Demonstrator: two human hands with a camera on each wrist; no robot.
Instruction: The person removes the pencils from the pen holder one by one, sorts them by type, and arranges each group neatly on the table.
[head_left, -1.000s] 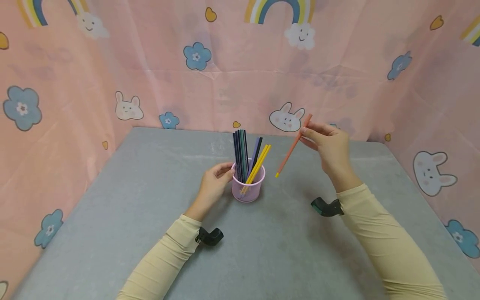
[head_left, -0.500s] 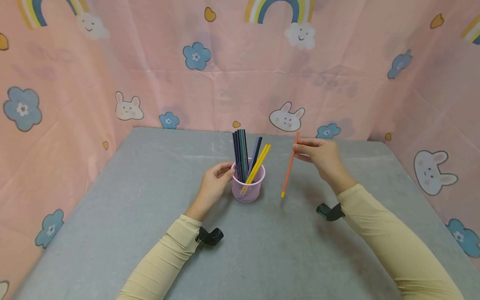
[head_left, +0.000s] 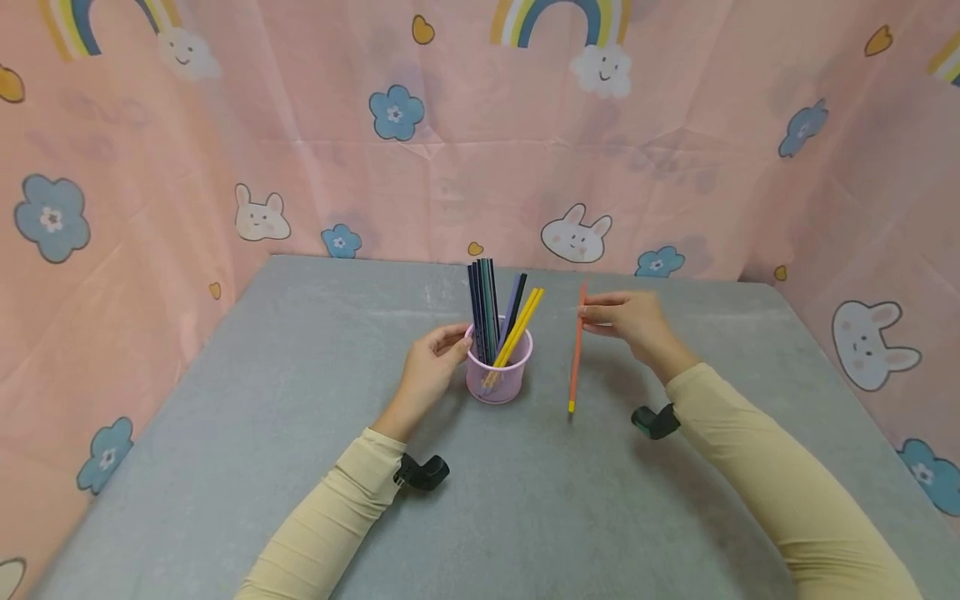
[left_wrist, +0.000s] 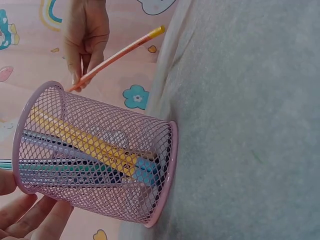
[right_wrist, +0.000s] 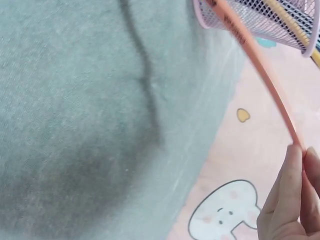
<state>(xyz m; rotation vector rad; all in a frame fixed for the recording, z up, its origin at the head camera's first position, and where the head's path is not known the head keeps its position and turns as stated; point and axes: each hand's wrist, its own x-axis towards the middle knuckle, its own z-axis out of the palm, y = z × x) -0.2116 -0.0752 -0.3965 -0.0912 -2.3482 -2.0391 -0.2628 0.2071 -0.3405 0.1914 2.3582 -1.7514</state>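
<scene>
My left hand [head_left: 426, 375] holds the pink mesh pencil holder [head_left: 495, 393] by its left side, thumb at the rim. Upright on the grey table, the holder contains several dark pencils [head_left: 481, 304], yellow pencils [head_left: 519, 327] and a purple one. To its right, my right hand [head_left: 633, 327] pinches an orange pencil [head_left: 577, 358] near the top between thumb and fingers. That pencil hangs almost vertical, its yellow end low, close over the table. In the left wrist view, the mesh holder [left_wrist: 173, 165] shows the pencils' lower ends inside it.
The grey table [head_left: 300, 500] reaches back to a pink curtain [head_left: 450, 183] printed with rabbits, flowers and rainbows. A black wrist camera [head_left: 422, 472] sits on the left wrist, and another [head_left: 655, 422] on the right.
My right hand has come down and slightly left with the orange pencil, which has swung from a slant to nearly vertical. The left hand and the pencil holder stay put.
</scene>
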